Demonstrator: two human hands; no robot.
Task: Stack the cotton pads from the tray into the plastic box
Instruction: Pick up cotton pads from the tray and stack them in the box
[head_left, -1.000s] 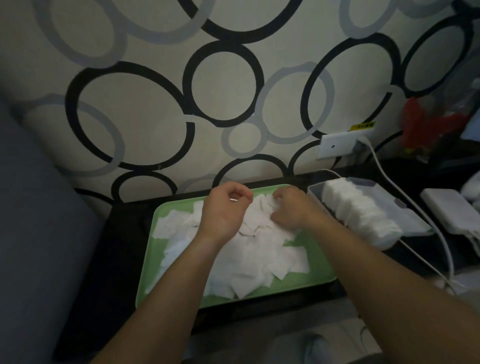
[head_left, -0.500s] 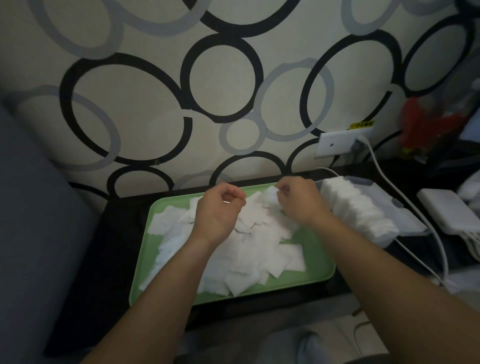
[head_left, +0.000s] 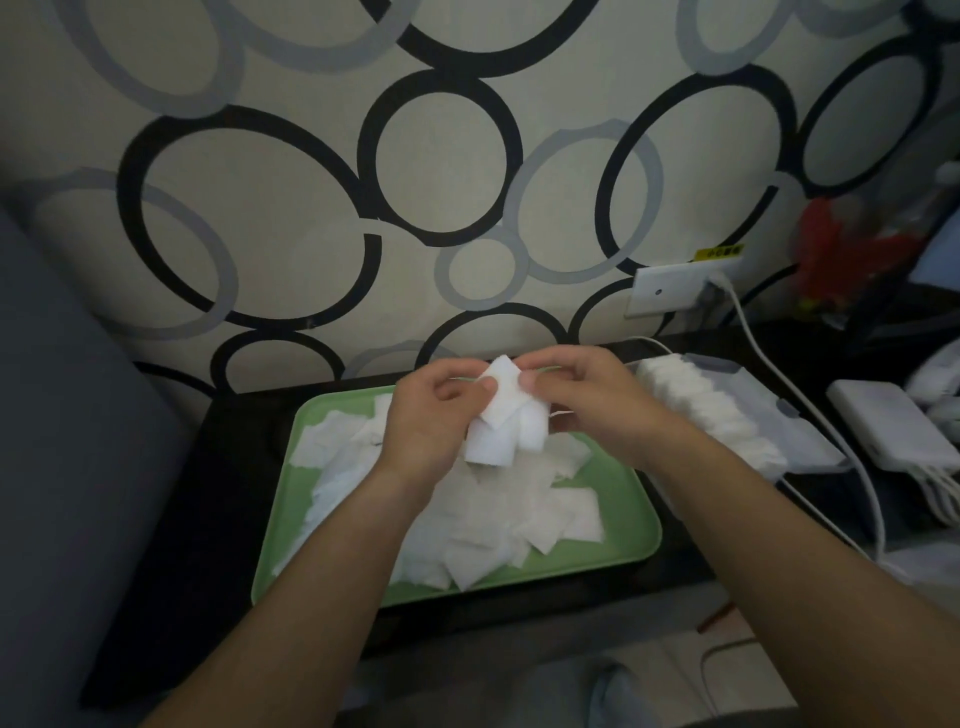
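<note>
Both hands have risen off the tray, now holding cotton pads between them. Left hand and right hand pinch the pads above the pile; the box sits right.

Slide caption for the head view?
Both hands, left and right, hold cotton pads above the green tray, beside the half-filled plastic box.

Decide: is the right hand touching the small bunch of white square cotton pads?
Touching. The head view shows the right hand pinching the cotton pads.
</note>
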